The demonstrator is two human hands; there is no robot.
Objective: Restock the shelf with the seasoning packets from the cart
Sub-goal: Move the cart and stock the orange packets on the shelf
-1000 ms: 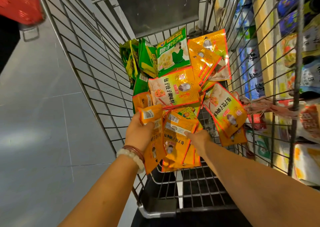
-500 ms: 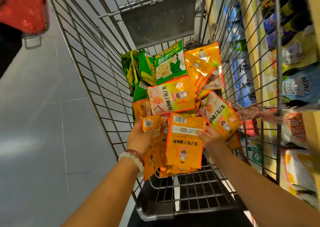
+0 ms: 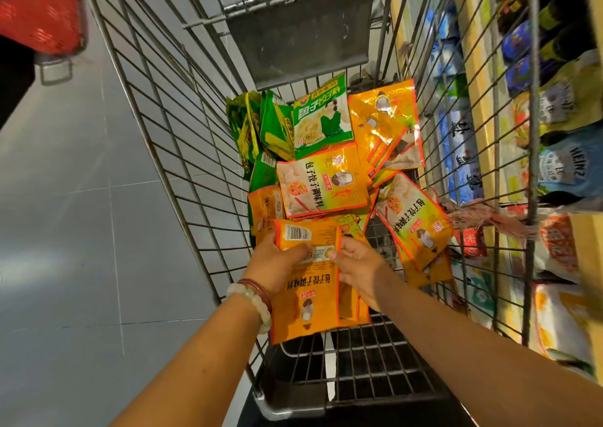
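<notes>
**Hands gather a stack of seasoning packets over the cart**

A person's left hand (image 3: 277, 263) and right hand (image 3: 360, 268) hold a sheaf of flat, glossy orange foil seasoning packets (image 3: 305, 299) above the near end of a grey wire shopping cart (image 3: 182, 152). The left hand's thumb lies across the front of the top packet with its fingers curled behind the stack; the right hand's thumb presses the face of the same packet at its right edge, and its fingers probably wrap behind — they are hidden from view.

More orange packets (image 3: 323, 182) and a cluster of green foil packets (image 3: 321, 118) lie heaped on the cart floor from 12 to 2 o'clock of the hands. The stocked store shelf (image 3: 554, 126), visible through the cart's wire side, runs along at 3 o'clock.

The packets look light, thin and floppy, their film slick — a stack of them is likely to fan out or slide apart if held loosely. A firm pinch across the middle of the bundle, edges squared, would seem the safest hold for the lift to the shelf.
</notes>
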